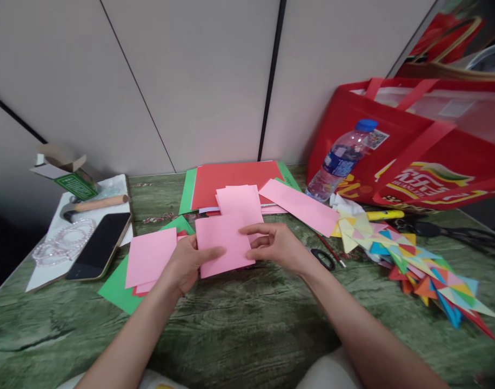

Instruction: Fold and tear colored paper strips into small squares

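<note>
Between my two hands is a pink sheet of paper [223,232], raised a little above the table. My left hand [191,259] grips its left edge, thumb lying across the front. At the right edge, my right hand [274,243] has its fingers bent around the sheet, with the fingertips against it. Behind it lie more pink sheets [239,199]. To the left, a stack of pink squares [150,256] rests on green paper [118,289] with some red paper showing. A long pink strip [300,205] lies to the right, beyond my right hand.
Red and green sheets [235,178] lie by the wall. At right are a water bottle [339,162], a red bag [413,146], black-handled scissors [324,259] and folded colourful paper pieces [426,265]. At left are a phone [101,243], a wooden-handled tool [101,203] and a small box [75,178].
</note>
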Available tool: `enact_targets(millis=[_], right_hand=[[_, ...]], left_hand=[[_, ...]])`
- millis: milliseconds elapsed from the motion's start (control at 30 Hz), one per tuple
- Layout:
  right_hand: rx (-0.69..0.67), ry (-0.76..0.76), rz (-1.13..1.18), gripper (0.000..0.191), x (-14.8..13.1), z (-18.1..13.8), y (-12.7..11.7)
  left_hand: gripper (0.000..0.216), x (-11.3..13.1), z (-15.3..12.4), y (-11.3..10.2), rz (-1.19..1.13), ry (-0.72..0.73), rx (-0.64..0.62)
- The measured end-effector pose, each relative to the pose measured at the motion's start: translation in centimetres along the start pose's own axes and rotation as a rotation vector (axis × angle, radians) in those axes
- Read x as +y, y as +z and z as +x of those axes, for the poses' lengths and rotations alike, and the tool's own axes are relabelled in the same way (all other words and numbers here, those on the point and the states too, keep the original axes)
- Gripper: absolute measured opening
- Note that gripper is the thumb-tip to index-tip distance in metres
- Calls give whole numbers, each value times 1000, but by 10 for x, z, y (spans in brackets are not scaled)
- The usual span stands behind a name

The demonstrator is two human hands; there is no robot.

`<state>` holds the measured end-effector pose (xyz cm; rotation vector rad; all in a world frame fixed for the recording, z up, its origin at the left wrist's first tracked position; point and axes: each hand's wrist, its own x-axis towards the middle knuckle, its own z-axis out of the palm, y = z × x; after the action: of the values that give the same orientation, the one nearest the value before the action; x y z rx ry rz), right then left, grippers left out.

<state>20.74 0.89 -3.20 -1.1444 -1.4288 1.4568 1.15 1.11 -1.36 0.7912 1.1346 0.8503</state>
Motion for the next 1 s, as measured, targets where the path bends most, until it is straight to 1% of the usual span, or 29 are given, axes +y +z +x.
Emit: enact_targets(millis=[333, 500, 633, 800, 1000], right_hand=[[0, -10, -13, 45, 0, 0, -1], [11, -28, -16, 43, -3, -1, 1], [28, -51, 7, 45, -6, -2, 4], [53, -60, 19, 45, -6, -4, 7], [67, -137, -1, 42, -6, -5, 9]], left_hand=[[40, 0, -1, -1, 10, 1, -5], [43, 0, 0, -1, -27, 13, -6], [41, 0, 1, -2, -54, 22, 11], [42, -1, 2, -2, -75, 67, 51], [41, -1, 1, -2, -96, 78, 72]])
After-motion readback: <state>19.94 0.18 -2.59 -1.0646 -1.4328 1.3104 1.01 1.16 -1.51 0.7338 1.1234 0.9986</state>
